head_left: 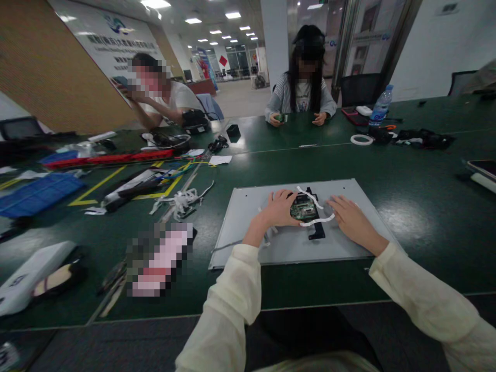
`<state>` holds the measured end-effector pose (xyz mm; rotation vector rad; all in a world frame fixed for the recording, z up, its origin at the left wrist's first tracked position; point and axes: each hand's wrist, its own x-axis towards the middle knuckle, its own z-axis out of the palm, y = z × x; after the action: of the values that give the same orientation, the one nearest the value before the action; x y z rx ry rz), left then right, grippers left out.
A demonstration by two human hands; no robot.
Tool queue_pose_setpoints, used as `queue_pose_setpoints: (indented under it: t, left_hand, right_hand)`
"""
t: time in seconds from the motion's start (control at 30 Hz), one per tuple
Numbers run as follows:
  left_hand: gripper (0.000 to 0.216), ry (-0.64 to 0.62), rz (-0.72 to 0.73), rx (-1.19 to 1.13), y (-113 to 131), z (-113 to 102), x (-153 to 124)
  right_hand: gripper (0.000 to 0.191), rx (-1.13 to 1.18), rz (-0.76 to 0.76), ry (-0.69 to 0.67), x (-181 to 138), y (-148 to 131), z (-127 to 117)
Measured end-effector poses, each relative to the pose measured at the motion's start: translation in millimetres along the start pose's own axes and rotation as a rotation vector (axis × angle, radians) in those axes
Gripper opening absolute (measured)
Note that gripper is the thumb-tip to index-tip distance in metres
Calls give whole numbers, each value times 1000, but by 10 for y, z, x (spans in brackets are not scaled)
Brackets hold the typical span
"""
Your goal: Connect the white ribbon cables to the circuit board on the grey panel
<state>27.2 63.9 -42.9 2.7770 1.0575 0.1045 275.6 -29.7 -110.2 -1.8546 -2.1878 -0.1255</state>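
Note:
My left hand [278, 209] is closed around the left side of a green circuit board [304, 207] in a black bracket [318, 230], its fingers behind and thumb in front. The hand hides part of the board. White strips [318, 221] curve out over the board's right side. Beside the end of one strip, my right hand [352, 219] has its fingers stretched out and a little apart; whether they touch the strip is unclear. Under both hands lies a flat grey panel [240, 227] on the green table.
A tangle of white strips [182, 201] and a phone [168, 261] lie left of the panel. Farther left are a blue basket [42, 194] and tools. Across the table sit two people [302, 82], [166, 95]. A water bottle [381, 107] and tape roll [361, 140] stand back right.

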Motion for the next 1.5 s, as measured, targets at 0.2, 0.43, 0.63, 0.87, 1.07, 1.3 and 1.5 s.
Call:
queue_pose_setpoints:
  t: [0.2, 0.43, 0.63, 0.87, 1.07, 1.3, 1.5]
  left_hand:
    - [99, -29, -26, -23, 10, 56, 19]
    - [100, -21, -38, -41, 19, 83, 16]
    - [100, 1, -5, -174, -36, -40, -81]
    - [64, 205, 51, -360, -58, -211, -146]
    - [48, 417, 32, -242, 295, -27, 44]
    - [36, 300, -24, -3, 392, 58, 282]
    - [33, 263, -74, 37, 319, 122, 343]
  right_hand:
    - [48, -19, -18, 31, -8, -9, -5]
    - [47, -3, -9, 24, -10, 5, -6]
    - [47, 44, -4, 29, -13, 1, -30]
    - [47, 140, 15, 30, 1, 25, -53]
    - [47, 161, 1, 49, 8, 70, -12]
    - [45, 234, 15, 58, 7, 64, -28]
    - [39, 402, 57, -23, 165, 166, -237]
